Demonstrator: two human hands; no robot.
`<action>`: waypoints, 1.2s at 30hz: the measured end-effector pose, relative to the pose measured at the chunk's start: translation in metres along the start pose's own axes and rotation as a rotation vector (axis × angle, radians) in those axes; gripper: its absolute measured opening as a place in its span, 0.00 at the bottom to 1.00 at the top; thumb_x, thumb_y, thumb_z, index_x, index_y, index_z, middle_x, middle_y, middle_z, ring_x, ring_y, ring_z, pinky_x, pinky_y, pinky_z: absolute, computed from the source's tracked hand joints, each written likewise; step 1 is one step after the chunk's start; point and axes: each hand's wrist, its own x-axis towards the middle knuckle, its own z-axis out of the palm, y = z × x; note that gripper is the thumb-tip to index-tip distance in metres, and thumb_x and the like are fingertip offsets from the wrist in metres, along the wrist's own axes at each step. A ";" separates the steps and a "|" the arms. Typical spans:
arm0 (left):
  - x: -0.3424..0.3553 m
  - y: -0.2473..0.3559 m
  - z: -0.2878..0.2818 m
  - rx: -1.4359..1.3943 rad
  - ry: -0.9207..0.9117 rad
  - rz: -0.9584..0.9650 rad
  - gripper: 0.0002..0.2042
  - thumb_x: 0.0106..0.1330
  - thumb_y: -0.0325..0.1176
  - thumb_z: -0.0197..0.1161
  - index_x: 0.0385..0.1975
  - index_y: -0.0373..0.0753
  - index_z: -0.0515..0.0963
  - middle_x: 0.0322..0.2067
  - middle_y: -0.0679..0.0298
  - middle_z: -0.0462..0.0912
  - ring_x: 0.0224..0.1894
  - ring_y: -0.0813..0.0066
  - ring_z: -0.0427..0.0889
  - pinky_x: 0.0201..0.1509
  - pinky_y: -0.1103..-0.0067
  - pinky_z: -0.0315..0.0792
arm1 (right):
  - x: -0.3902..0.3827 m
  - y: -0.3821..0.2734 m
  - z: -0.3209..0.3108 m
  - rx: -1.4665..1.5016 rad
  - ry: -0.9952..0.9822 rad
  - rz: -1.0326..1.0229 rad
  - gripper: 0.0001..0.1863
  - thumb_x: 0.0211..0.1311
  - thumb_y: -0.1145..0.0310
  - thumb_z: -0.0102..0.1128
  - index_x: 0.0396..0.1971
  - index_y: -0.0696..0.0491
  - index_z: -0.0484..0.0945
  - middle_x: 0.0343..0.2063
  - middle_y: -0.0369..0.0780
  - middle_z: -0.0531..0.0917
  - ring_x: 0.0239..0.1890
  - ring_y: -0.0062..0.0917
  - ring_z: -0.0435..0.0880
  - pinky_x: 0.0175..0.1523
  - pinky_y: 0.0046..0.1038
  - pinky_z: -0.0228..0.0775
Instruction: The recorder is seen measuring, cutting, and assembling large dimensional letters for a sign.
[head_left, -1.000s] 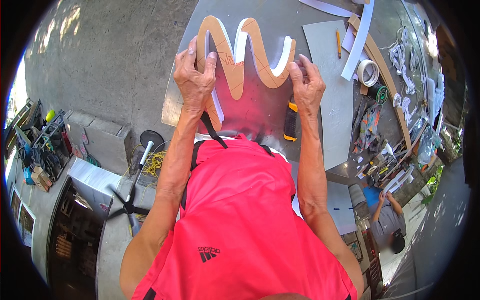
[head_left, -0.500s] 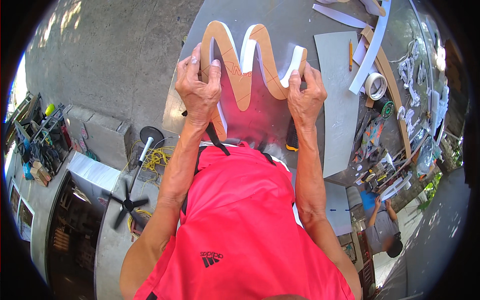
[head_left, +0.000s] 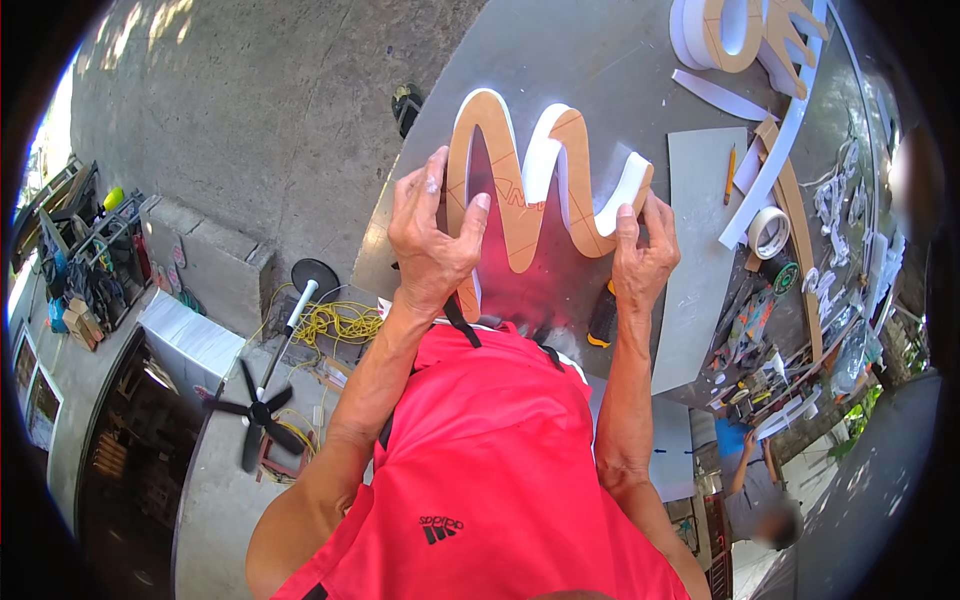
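A wavy letter-like piece (head_left: pixel 520 245), with a tan face, red lines and white sides, sits at the near edge of the grey metal table (head_left: pixel 600 70). My left hand (head_left: pixel 433 240) grips its left stroke, thumb on the inner side and fingers outside. My right hand (head_left: pixel 642 255) has thumb and fingers closed around the short right end. A black and yellow utility knife (head_left: pixel 604 318) lies just left of my right forearm, partly hidden. A grey sheet (head_left: pixel 700 270) lies right of that hand, with a pencil (head_left: pixel 729 175) on the table beside it.
At upper right are more tan-faced cut pieces (head_left: pixel 775 55), long strips (head_left: pixel 760 190), a tape roll (head_left: pixel 768 233) and scraps (head_left: pixel 830 200). A co-worker (head_left: pixel 750 485) works at lower right. A fan (head_left: pixel 258 408) and yellow cable (head_left: pixel 335 320) are at lower left.
The table, piece and both hands appear lower and farther right in the picture, bringing more cut pieces and a dark shoe beyond the table into view. Both hands stay on the piece.
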 end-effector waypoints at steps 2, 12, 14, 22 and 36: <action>-0.007 -0.001 -0.003 -0.014 -0.033 -0.010 0.31 0.56 0.27 0.74 0.62 0.29 0.74 0.50 0.48 0.83 0.52 0.54 0.80 0.57 0.67 0.77 | 0.000 0.004 0.000 -0.034 -0.009 -0.022 0.20 0.71 0.67 0.63 0.57 0.62 0.81 0.46 0.45 0.84 0.45 0.31 0.85 0.42 0.28 0.80; -0.015 -0.004 0.003 -0.094 0.053 -0.010 0.29 0.54 0.20 0.72 0.59 0.27 0.77 0.51 0.50 0.85 0.52 0.55 0.83 0.56 0.69 0.79 | -0.002 0.004 -0.005 0.093 -0.078 0.158 0.19 0.73 0.64 0.61 0.55 0.63 0.82 0.51 0.40 0.80 0.50 0.24 0.80 0.52 0.28 0.75; -0.015 -0.005 0.005 -0.103 0.067 0.011 0.30 0.52 0.21 0.71 0.59 0.25 0.76 0.50 0.47 0.85 0.50 0.51 0.82 0.56 0.66 0.78 | -0.001 -0.001 -0.006 0.093 -0.085 0.169 0.18 0.73 0.64 0.61 0.54 0.63 0.82 0.51 0.40 0.80 0.50 0.24 0.80 0.52 0.28 0.75; -0.017 -0.011 0.003 -0.089 0.038 0.019 0.28 0.56 0.24 0.74 0.59 0.30 0.78 0.49 0.50 0.86 0.49 0.59 0.84 0.51 0.71 0.80 | -0.002 0.008 -0.002 0.107 -0.052 0.156 0.18 0.73 0.66 0.61 0.55 0.62 0.82 0.50 0.40 0.80 0.50 0.23 0.80 0.55 0.27 0.73; -0.019 -0.006 -0.024 -0.378 -0.125 -0.360 0.22 0.63 0.30 0.75 0.55 0.25 0.80 0.45 0.51 0.89 0.47 0.70 0.89 0.53 0.76 0.83 | 0.007 0.024 -0.001 0.157 -0.030 0.067 0.21 0.66 0.61 0.70 0.55 0.57 0.85 0.45 0.39 0.85 0.42 0.22 0.85 0.46 0.25 0.78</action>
